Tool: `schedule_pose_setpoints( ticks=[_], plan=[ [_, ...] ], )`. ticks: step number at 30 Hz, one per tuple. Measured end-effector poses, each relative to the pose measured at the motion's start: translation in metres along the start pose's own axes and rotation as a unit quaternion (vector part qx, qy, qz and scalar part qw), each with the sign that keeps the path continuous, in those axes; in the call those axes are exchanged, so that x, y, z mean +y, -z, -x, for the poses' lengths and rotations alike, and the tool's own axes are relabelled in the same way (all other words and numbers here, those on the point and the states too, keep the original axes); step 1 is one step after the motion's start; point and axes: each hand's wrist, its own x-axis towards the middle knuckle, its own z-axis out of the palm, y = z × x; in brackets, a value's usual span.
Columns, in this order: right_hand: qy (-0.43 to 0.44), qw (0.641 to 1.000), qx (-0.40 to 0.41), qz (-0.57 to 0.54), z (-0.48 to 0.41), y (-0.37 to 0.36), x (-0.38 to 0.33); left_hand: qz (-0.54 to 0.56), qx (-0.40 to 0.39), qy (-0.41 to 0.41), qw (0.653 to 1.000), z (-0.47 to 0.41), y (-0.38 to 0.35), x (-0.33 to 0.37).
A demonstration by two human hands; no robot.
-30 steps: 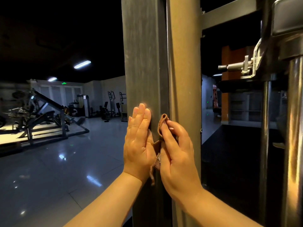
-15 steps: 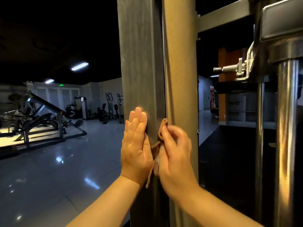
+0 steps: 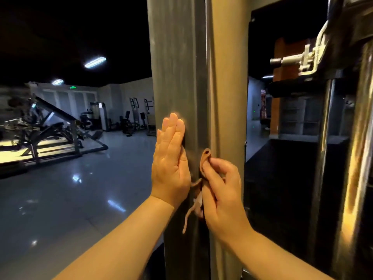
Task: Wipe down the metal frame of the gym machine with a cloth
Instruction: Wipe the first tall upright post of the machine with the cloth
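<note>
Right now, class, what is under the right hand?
The brown cloth, pinched by the right hand against the metal frame; its top fold and a hanging strip show. The rest of the cloth is covered by the hand.

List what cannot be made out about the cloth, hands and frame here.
Head view only.
Cloth: mostly hidden under the right hand; only a top fold and a dangling strip show.
Metal frame: top and bottom cut off by the picture edges.
Left hand: palm side hidden by its own back.
Far machines: too small and dim.
</note>
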Motion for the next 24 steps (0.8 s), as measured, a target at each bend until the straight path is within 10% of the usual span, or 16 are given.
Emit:
schedule_pose_setpoints(
  ticks=[24],
  plan=[
    [-0.040,0.996,0.058,0.050,0.033,-0.018,-0.002,-0.038,-0.004,0.009,0.999,0.060,-0.007,-0.001]
  ],
)
